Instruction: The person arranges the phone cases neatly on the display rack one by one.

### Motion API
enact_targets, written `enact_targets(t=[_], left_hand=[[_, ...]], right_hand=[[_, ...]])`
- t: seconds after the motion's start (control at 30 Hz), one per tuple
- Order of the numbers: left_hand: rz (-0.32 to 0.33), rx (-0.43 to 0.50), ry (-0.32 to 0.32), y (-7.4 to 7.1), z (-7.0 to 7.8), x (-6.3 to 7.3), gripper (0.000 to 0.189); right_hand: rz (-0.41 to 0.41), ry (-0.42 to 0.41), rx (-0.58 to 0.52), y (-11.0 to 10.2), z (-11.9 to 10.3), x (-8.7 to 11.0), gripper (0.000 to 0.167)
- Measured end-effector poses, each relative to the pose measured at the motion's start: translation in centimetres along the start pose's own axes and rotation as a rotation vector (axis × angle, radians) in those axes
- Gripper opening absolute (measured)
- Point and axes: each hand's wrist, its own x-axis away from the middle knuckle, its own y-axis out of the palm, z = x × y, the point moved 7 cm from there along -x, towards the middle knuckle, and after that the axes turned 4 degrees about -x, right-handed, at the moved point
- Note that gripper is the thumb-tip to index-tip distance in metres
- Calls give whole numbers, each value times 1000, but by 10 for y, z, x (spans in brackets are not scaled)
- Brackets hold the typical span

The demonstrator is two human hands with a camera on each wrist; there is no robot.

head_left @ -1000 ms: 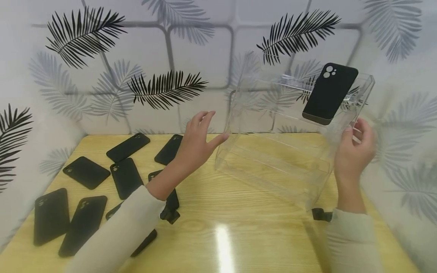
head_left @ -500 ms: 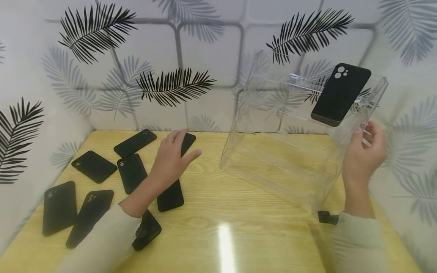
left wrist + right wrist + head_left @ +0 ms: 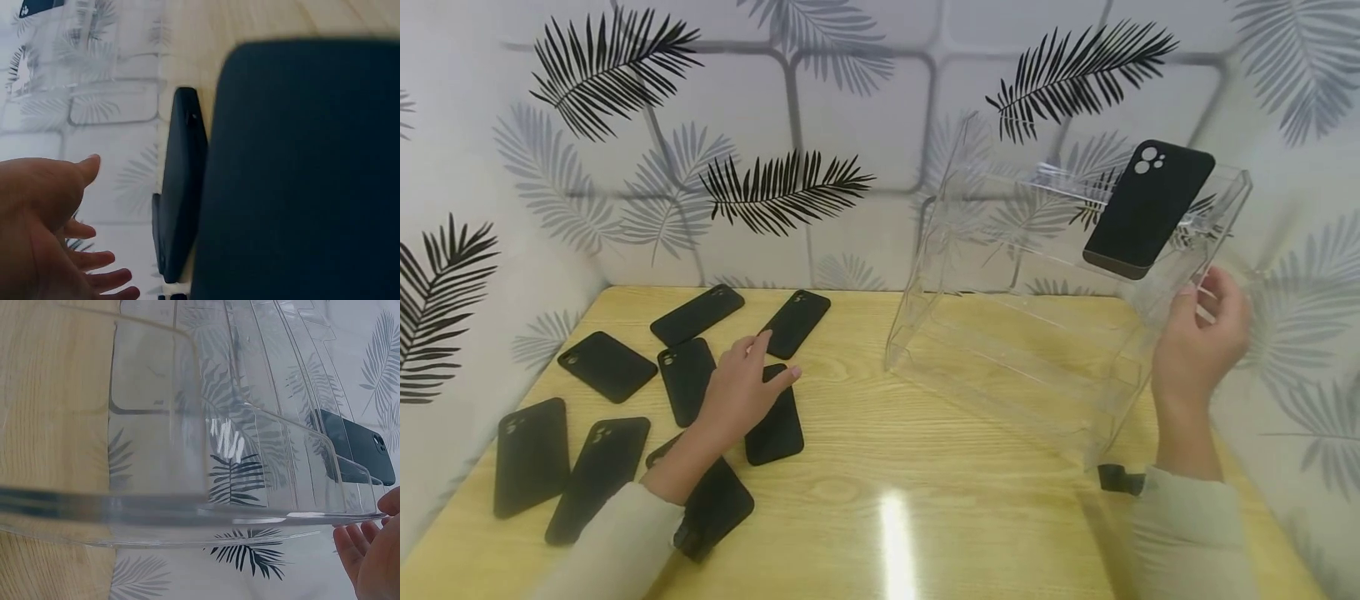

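My left hand reaches over the table with relaxed, spread fingers, holding nothing. Just beside its thumb lies a black phone case, partly covered by the hand. Another black phone case lies flat past the fingertips. In the left wrist view, a dark phone case fills the right side, apart from the hand. My right hand grips the side panel edge of a clear tiered display stand. On the stand's top tier leans a black phone case with camera cut-outs.
Several more black phone cases, such as one at the far left and one near my left sleeve, lie on the wooden table. A leaf-patterned wall covering rises behind the table and along its sides.
My left hand has moved from beside the stand, left and down, to over the phone cases. My right hand keeps its grip on the stand. The view has shifted slightly.
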Motion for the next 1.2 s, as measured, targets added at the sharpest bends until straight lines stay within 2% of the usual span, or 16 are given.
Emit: enact_targets(t=[0.17, 0.37, 0.53, 0.83, 1.2], left_hand=[[-97, -50, -32, 10, -16, -1, 81], [-189, -102, -43, 16, -20, -2, 79], [-230, -141, -27, 27, -15, -2, 77], [-255, -148, 59, 41, 3, -4, 75], [-332, -170, 31, 47, 7, -5, 86]], right_hand=[[12, -11, 12, 0, -5, 2, 29], [13, -13, 12, 2, -10, 5, 31], [3, 2, 25, 1, -4, 3, 30], [1, -5, 18, 0, -2, 3, 30], [9, -3, 26, 0, -2, 2, 30]])
